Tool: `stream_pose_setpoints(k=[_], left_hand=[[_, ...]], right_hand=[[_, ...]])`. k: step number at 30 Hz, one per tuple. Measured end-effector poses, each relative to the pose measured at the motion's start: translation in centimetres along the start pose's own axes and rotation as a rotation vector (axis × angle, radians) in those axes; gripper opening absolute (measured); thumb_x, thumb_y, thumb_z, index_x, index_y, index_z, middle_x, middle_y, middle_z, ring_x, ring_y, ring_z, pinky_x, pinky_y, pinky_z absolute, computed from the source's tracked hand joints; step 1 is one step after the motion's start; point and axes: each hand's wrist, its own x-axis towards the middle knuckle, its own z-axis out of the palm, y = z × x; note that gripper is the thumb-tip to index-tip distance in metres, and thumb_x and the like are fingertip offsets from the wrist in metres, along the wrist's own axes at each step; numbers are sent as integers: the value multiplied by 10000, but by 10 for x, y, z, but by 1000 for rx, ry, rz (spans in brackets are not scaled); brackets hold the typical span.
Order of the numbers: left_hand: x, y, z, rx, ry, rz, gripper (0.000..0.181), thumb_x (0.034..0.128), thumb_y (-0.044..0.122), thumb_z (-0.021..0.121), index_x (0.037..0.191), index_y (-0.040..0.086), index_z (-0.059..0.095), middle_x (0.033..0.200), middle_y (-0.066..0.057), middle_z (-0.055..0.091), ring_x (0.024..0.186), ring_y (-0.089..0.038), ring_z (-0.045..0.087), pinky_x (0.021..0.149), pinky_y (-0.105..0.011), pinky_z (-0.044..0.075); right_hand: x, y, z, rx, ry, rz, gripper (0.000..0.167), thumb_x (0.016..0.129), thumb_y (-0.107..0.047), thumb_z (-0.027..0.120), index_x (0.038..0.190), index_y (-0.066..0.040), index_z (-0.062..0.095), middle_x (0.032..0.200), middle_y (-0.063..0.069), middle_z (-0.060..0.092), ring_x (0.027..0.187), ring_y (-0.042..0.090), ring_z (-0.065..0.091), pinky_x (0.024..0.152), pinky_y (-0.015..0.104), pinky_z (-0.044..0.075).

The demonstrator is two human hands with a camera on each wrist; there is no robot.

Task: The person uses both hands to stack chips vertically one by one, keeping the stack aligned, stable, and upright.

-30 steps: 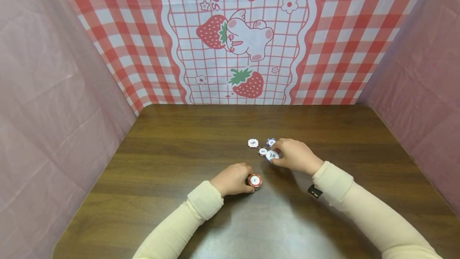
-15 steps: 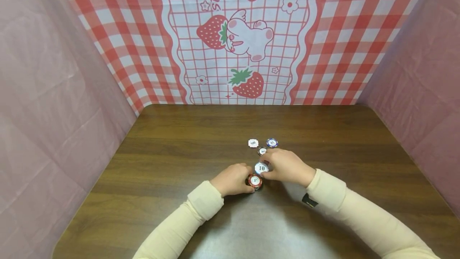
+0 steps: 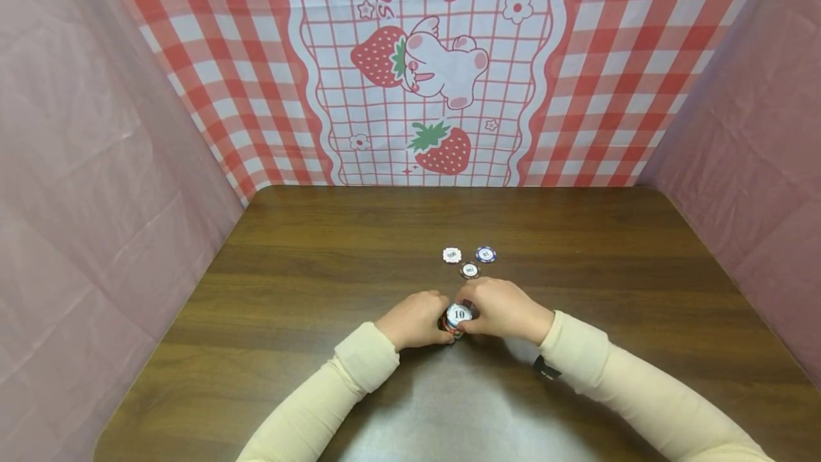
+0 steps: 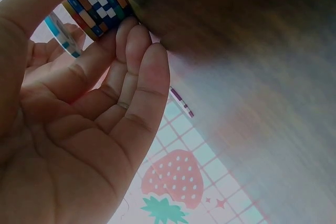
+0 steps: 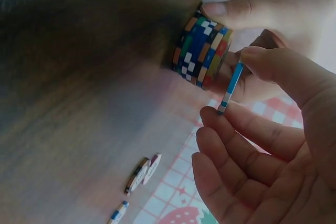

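Between the thumb and fingers of my left hand [image 3: 413, 319] stands a stack of poker chips [image 5: 200, 51], with green, blue, black-and-orange and red edges. The hand steadies this stack from its left side on the table. My right hand [image 3: 507, 311] pinches a light-blue and white poker chip [image 3: 458, 314] marked 10 by its edge. From the head view that chip covers most of the stack's top. The right wrist view shows it tilted, with a gap between it and the red top chip. In the left wrist view the light-blue chip [image 4: 63, 36] hangs beside the stack [image 4: 102, 3].
Beyond the hands lie three loose chips: a white one [image 3: 452, 255], a blue one [image 3: 485, 254] and a dark one [image 3: 470, 270] marked 100. The brown wooden table [image 3: 288, 248] ends at a strawberry-patterned cloth [image 3: 423, 91]. Pink cloth [image 3: 96, 198] hangs at both sides.
My right hand has carried the light-blue chip from beside the loose chips toward me and left, over the stack. My left hand has stayed on the stack.
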Motion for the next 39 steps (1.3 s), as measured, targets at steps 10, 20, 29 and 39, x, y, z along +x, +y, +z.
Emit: stream_pose_setpoints(k=[10,20,29,39], left_hand=[[-1,0,0,-13,5,1,276,733,341,797,816,147,619,777,39,624,713,-117,559,671,-278,472],[-1,0,0,-8,2,-8,285,725,342,802,827,141,628,792,31,634,724,-127,576,678,-286,480],[-1,1,0,-6,9,-7,280,714,340,807,830,141,648,794,31,641,728,-130,585,687,-290,488],[0,0,1,-4,11,6,280,715,335,806,854,148,651,802,40,647,729,-114,577,691,-283,484]], right_hand=[[0,-5,3,7,3,-19,220,704,-278,797,880,-182,706,813,-77,636,735,55,558,639,268,481],[0,-4,8,-2,-14,-24,220,703,-280,792,874,-173,705,804,-70,625,712,54,543,626,267,472],[0,-4,8,-16,-7,-30,215,692,-290,795,852,-181,702,790,-73,617,700,65,544,613,279,470],[0,-5,8,-21,-12,-24,184,696,-307,789,820,-205,699,754,-84,595,666,65,533,578,284,451]])
